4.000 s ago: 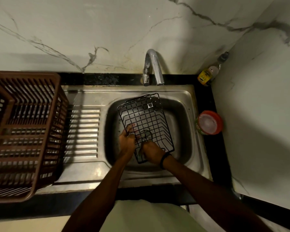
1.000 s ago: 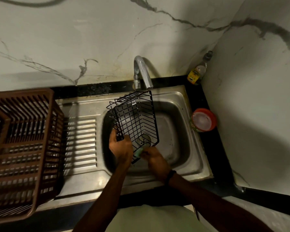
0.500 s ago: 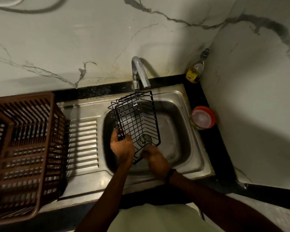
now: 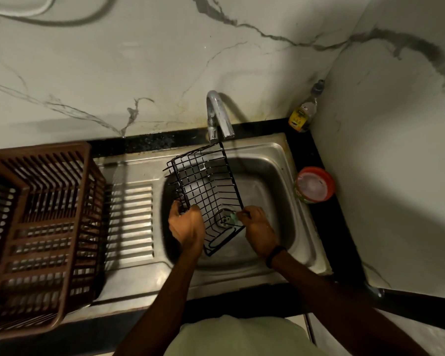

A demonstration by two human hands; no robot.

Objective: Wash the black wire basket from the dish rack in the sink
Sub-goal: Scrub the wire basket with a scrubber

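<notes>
Head: left hand (image 4: 188, 227) grips one black wire basket (image 4: 206, 186), right hand (image 4: 258, 227) one sponge (image 4: 233, 218)

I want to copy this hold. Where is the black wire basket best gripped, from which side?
On the black wire basket, grip the left side wires near the low end, from the left, as the left hand does. It tilts, far end up by the tap; this leaves its right side free for the right hand and green scrubber.
</notes>
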